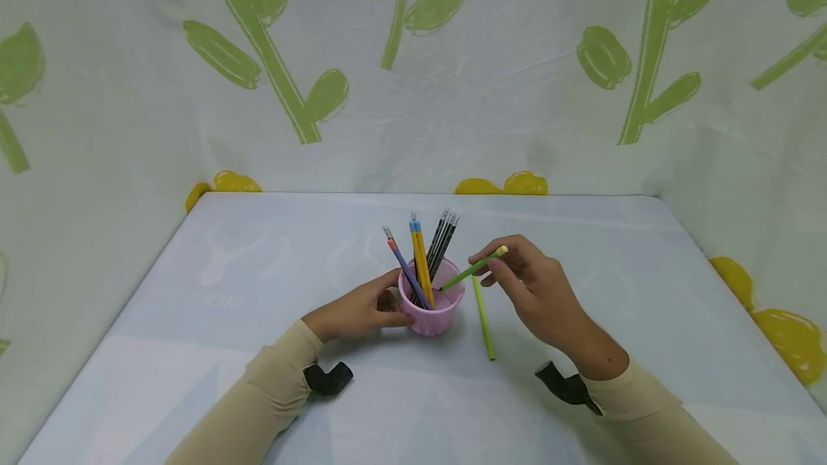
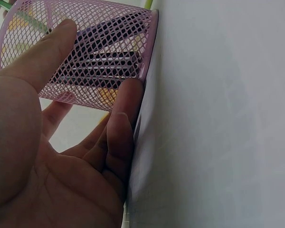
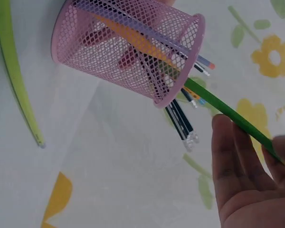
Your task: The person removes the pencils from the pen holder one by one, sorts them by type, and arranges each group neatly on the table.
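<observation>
A pink mesh pencil cup [image 1: 434, 319] stands upright on the table, holding several pencils: black ones [image 1: 444, 239], yellow ones [image 1: 421, 257] and a purple one [image 1: 405, 268]. My left hand [image 1: 365, 311] grips the cup from its left side, with the thumb [image 2: 52, 52] against the mesh and fingers round the other side. Between thumb and fingertips my right hand [image 1: 539, 293] pinches a green pencil [image 1: 474, 269]. It slants down to the left, and its tip is inside the cup's rim [image 3: 199, 52]. A second, lighter green pencil [image 1: 484, 321] lies on the table just right of the cup.
The white table [image 1: 258, 264] backs onto a pale wall covering [image 1: 504, 113] printed with green leaves and yellow flowers. Each wrist carries a black mount, the left one [image 1: 328, 379] and the right one [image 1: 568, 386], low over the table.
</observation>
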A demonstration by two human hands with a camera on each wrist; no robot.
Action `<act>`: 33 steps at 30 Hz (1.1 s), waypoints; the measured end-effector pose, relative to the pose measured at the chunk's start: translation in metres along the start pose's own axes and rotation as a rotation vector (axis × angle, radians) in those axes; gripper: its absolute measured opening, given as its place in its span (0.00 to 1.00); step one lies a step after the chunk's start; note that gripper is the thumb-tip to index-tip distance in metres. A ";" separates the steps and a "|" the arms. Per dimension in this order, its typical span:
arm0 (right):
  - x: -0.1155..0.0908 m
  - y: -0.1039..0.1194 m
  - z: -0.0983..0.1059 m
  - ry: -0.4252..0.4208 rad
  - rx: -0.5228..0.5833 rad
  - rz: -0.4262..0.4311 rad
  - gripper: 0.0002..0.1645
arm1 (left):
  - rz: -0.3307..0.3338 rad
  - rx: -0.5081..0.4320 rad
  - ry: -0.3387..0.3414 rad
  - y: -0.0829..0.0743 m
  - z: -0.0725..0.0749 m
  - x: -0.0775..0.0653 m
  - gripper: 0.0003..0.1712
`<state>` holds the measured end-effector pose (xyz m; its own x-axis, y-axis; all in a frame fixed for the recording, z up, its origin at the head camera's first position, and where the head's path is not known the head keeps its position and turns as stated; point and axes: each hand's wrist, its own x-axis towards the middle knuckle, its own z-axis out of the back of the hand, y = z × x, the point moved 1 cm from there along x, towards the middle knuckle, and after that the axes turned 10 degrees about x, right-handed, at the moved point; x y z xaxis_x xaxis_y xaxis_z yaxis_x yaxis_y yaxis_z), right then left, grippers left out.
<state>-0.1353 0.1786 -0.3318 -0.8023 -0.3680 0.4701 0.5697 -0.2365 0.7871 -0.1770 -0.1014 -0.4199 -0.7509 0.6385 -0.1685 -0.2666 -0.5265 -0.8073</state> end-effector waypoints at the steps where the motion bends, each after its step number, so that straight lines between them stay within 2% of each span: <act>1: 0.000 0.002 0.001 -0.015 0.027 0.016 0.09 | -0.001 -0.002 0.003 0.000 0.000 0.000 0.43; 7: -0.002 0.010 0.004 -0.116 0.207 0.102 0.08 | 0.001 -0.013 0.006 0.001 -0.001 -0.001 0.42; 12: -0.002 0.011 0.005 -0.161 0.350 0.227 0.09 | -0.006 -0.005 0.007 0.000 -0.002 -0.001 0.42; 16: -0.002 0.011 0.005 -0.196 0.387 0.241 0.10 | -0.003 0.002 0.005 0.000 -0.001 0.000 0.43; 22: 0.000 0.010 0.006 -0.204 0.329 0.166 0.13 | -0.008 -0.009 -0.001 -0.002 0.002 0.000 0.43; 29: 0.002 0.001 0.009 -0.206 0.175 -0.026 0.18 | -0.008 -0.012 0.002 -0.001 0.002 -0.001 0.42; 33: 0.005 -0.008 0.010 -0.194 0.169 -0.137 0.21 | -0.007 -0.014 0.007 -0.001 0.002 -0.001 0.43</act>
<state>-0.1458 0.1880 -0.3314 -0.8982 -0.1600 0.4095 0.4288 -0.1133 0.8963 -0.1773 -0.1022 -0.4179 -0.7446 0.6464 -0.1666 -0.2638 -0.5142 -0.8161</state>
